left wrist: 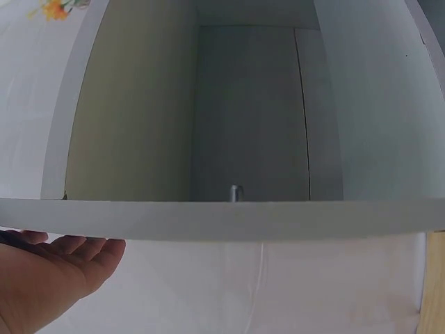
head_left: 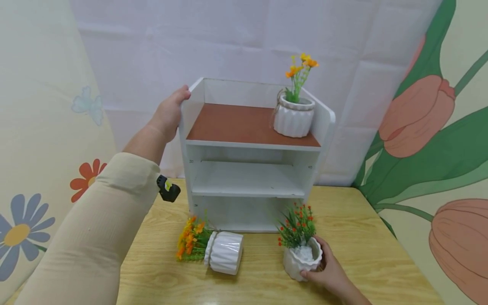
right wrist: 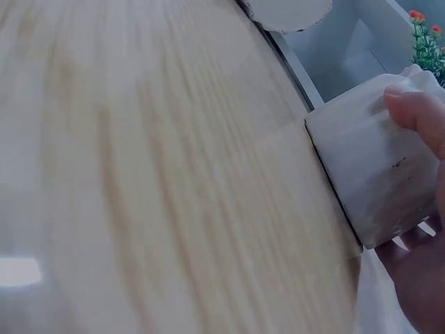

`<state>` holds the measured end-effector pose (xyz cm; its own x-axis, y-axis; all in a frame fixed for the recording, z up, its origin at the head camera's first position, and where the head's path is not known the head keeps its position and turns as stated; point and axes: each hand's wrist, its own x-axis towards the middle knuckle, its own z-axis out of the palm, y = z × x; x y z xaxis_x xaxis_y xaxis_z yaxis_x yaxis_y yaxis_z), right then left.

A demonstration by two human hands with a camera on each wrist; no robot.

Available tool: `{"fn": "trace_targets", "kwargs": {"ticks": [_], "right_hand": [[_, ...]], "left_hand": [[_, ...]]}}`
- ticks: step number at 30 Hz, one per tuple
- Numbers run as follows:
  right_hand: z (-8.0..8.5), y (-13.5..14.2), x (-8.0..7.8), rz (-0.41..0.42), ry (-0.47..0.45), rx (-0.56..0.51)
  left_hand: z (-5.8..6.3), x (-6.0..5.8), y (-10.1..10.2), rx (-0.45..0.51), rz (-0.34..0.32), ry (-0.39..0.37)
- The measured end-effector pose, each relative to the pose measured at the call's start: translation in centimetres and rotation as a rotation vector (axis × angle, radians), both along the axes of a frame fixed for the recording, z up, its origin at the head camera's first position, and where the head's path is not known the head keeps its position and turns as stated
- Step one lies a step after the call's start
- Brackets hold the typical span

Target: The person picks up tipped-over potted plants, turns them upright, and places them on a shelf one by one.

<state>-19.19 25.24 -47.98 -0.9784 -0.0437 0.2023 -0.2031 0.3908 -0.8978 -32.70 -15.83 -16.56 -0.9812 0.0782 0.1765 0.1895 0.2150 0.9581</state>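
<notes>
My right hand (head_left: 331, 273) grips a white ribbed flowerpot (head_left: 299, 264) holding artificial red flowers (head_left: 299, 228). The thumb lies on the near side of the pot and the other fingers reach round its right side. In the right wrist view, the thumb presses the pot's wall (right wrist: 375, 153). My left hand (head_left: 169, 112) rests against the outside of the upper left side panel of a small white shelf unit (head_left: 248, 192). In the left wrist view, its fingers (left wrist: 90, 257) lie along that panel (left wrist: 229, 219).
On the unit's brown top, at the right, stands a white flowerpot (head_left: 293, 118) with orange flowers. Another white flowerpot (head_left: 225, 252) lies on its side on the wooden table (head_left: 160, 275), its orange flowers (head_left: 190, 237) pointing left. A white cloth (head_left: 236, 38) hangs behind.
</notes>
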Motion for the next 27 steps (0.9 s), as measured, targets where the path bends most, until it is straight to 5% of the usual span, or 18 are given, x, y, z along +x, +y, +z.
{"fn": "trace_targets", "kwargs": {"ticks": [13, 27], "right_hand": [[0.7, -0.8, 0.2, -0.036, -0.056, -0.006], [3.8, -2.3, 0.6, -0.06, -0.066, 0.038]], "left_hand": [[0.1, 0.1, 0.1, 0.003, 0.008, -0.004], [0.0, 0.0, 0.1, -0.006, 0.015, 0.006]]}}
